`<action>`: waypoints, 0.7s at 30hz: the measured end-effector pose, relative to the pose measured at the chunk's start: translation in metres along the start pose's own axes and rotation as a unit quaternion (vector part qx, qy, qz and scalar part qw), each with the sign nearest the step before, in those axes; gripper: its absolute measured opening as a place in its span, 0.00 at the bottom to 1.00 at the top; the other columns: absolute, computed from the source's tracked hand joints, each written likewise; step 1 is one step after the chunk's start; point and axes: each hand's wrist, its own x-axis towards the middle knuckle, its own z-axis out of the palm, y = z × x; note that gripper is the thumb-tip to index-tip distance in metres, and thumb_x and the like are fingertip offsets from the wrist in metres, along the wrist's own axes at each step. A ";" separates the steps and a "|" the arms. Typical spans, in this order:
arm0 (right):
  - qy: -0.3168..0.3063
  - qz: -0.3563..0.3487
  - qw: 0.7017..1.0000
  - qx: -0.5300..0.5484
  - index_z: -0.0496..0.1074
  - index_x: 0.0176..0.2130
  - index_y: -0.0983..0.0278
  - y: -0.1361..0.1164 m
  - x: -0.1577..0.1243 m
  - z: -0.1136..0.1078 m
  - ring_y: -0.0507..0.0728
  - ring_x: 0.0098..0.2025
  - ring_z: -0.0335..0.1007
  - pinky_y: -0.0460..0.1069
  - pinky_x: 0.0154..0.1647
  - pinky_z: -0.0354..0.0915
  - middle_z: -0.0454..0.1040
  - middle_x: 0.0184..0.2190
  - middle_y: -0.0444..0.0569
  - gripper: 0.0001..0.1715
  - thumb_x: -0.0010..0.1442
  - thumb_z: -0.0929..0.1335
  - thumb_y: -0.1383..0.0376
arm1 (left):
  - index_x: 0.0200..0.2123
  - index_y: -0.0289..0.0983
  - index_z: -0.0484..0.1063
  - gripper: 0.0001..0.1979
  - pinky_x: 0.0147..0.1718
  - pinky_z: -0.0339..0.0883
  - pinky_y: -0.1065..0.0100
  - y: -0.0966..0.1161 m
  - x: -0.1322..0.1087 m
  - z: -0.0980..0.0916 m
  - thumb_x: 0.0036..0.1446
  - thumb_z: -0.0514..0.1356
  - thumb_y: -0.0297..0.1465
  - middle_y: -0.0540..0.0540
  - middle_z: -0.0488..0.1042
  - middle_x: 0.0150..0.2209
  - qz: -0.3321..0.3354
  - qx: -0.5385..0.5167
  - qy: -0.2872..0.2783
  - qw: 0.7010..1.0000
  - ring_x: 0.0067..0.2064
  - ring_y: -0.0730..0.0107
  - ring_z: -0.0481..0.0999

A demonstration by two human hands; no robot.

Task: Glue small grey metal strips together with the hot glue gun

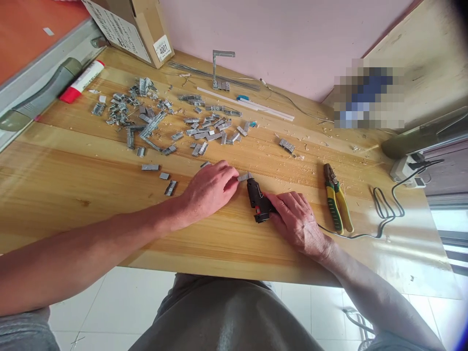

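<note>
My left hand [214, 187] pinches a small grey flat piece [243, 178] between thumb and fingertips, low over the table. My right hand [297, 219] is wrapped round the handle of a black hot glue gun [258, 197], which lies on its side. The glue gun's metal nozzle points away from me and sits at the right end of the grey piece; whether they touch I cannot tell. Beyond my left hand, many similar grey pieces [214, 129] lie scattered. An L-shaped grey assembly [214, 68] stands upright near the wall.
Pliers [337, 200] with yellow-green handles lie right of my right hand, beside the glue gun's black cord [382, 226]. A red-and-white marker [82, 82], a cardboard box [141, 34], thin wires [219, 75] and white strips [248, 105] lie farther back. A power strip [407, 170] sits at right.
</note>
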 end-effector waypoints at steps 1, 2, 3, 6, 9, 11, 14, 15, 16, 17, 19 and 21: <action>-0.005 0.001 1.000 0.007 0.64 0.73 0.62 0.000 0.000 0.000 0.65 0.48 0.73 0.60 0.49 0.68 0.80 0.50 0.57 0.29 0.76 0.66 0.66 | 0.42 0.39 0.76 0.05 0.46 0.73 0.60 -0.001 0.000 0.000 0.71 0.61 0.25 0.44 0.80 0.41 0.003 -0.001 -0.004 1.000 0.43 0.60 0.80; -0.010 0.000 1.000 0.016 0.64 0.73 0.61 0.001 0.000 -0.001 0.65 0.49 0.73 0.60 0.49 0.68 0.80 0.51 0.57 0.29 0.77 0.66 0.66 | 0.42 0.39 0.76 0.06 0.45 0.73 0.60 -0.001 0.001 0.001 0.72 0.60 0.25 0.44 0.80 0.41 0.004 -0.004 -0.009 1.000 0.43 0.60 0.80; -0.016 -0.001 1.000 0.025 0.64 0.73 0.61 0.001 0.000 -0.003 0.64 0.49 0.73 0.60 0.50 0.69 0.80 0.51 0.57 0.29 0.77 0.66 0.66 | 0.42 0.39 0.76 0.06 0.45 0.73 0.60 -0.002 0.001 0.001 0.72 0.60 0.25 0.44 0.80 0.41 0.004 -0.008 -0.013 1.000 0.43 0.59 0.80; -0.027 -0.003 0.999 0.036 0.65 0.72 0.61 0.003 -0.002 -0.009 0.64 0.48 0.73 0.60 0.51 0.69 0.79 0.50 0.56 0.28 0.77 0.65 0.66 | 0.42 0.39 0.76 0.05 0.45 0.72 0.60 -0.004 0.002 0.004 0.71 0.61 0.24 0.44 0.80 0.41 0.000 -0.013 -0.017 1.000 0.43 0.59 0.80; -0.015 0.008 1.000 0.022 0.67 0.70 0.63 0.006 -0.003 -0.014 0.63 0.47 0.73 0.59 0.49 0.69 0.79 0.48 0.56 0.25 0.77 0.66 0.65 | 0.42 0.39 0.75 0.05 0.45 0.71 0.59 -0.003 0.003 0.006 0.71 0.61 0.24 0.44 0.80 0.41 -0.004 -0.010 -0.015 1.000 0.42 0.58 0.80; -0.012 0.011 1.000 0.011 0.67 0.69 0.64 0.007 -0.002 -0.015 0.63 0.46 0.73 0.59 0.48 0.70 0.79 0.48 0.56 0.24 0.77 0.66 0.65 | 0.41 0.39 0.75 0.05 0.44 0.71 0.59 -0.003 0.003 0.007 0.71 0.60 0.24 0.44 0.79 0.40 -0.005 -0.008 -0.013 1.000 0.42 0.58 0.79; -0.015 0.001 1.000 0.000 0.68 0.69 0.64 0.003 0.001 -0.014 0.63 0.45 0.73 0.59 0.49 0.70 0.79 0.47 0.56 0.24 0.77 0.66 0.66 | 0.41 0.39 0.74 0.06 0.44 0.70 0.59 -0.003 0.003 0.008 0.71 0.60 0.23 0.44 0.79 0.40 -0.001 -0.011 -0.011 1.000 0.42 0.59 0.79; -0.016 -0.002 1.000 -0.002 0.68 0.69 0.65 0.001 0.002 -0.014 0.63 0.45 0.72 0.59 0.49 0.70 0.79 0.47 0.56 0.24 0.77 0.66 0.66 | 0.41 0.39 0.74 0.06 0.44 0.70 0.60 -0.004 0.002 0.008 0.71 0.60 0.23 0.44 0.79 0.40 0.000 -0.015 -0.010 1.000 0.42 0.59 0.79; -0.015 -0.002 1.000 -0.004 0.68 0.68 0.65 -0.002 0.003 -0.014 0.63 0.45 0.72 0.59 0.49 0.69 0.79 0.47 0.56 0.24 0.77 0.66 0.65 | 0.41 0.39 0.74 0.06 0.44 0.69 0.60 -0.004 0.002 0.009 0.71 0.60 0.23 0.44 0.79 0.40 0.001 -0.018 -0.009 1.000 0.42 0.59 0.79; -0.014 0.000 1.000 -0.006 0.68 0.68 0.65 -0.003 0.004 -0.015 0.63 0.45 0.72 0.59 0.49 0.69 0.79 0.47 0.56 0.24 0.77 0.66 0.65 | 0.41 0.39 0.74 0.06 0.44 0.69 0.60 -0.004 0.002 0.009 0.71 0.60 0.23 0.44 0.79 0.40 0.003 -0.021 -0.008 1.000 0.42 0.59 0.80; -0.010 0.008 1.000 -0.012 0.68 0.68 0.65 -0.006 0.004 -0.019 0.63 0.45 0.72 0.59 0.49 0.68 0.79 0.47 0.56 0.24 0.77 0.67 0.65 | 0.41 0.39 0.73 0.05 0.44 0.69 0.59 -0.004 0.002 0.009 0.71 0.60 0.24 0.44 0.80 0.41 0.004 -0.020 -0.005 1.000 0.42 0.58 0.80; -0.006 0.017 1.000 -0.020 0.69 0.68 0.65 -0.007 0.004 -0.022 0.63 0.45 0.72 0.59 0.48 0.68 0.79 0.46 0.56 0.24 0.77 0.67 0.65 | 0.41 0.39 0.73 0.05 0.43 0.69 0.59 -0.004 0.002 0.009 0.71 0.60 0.24 0.44 0.80 0.40 0.005 -0.016 -0.001 1.000 0.42 0.58 0.80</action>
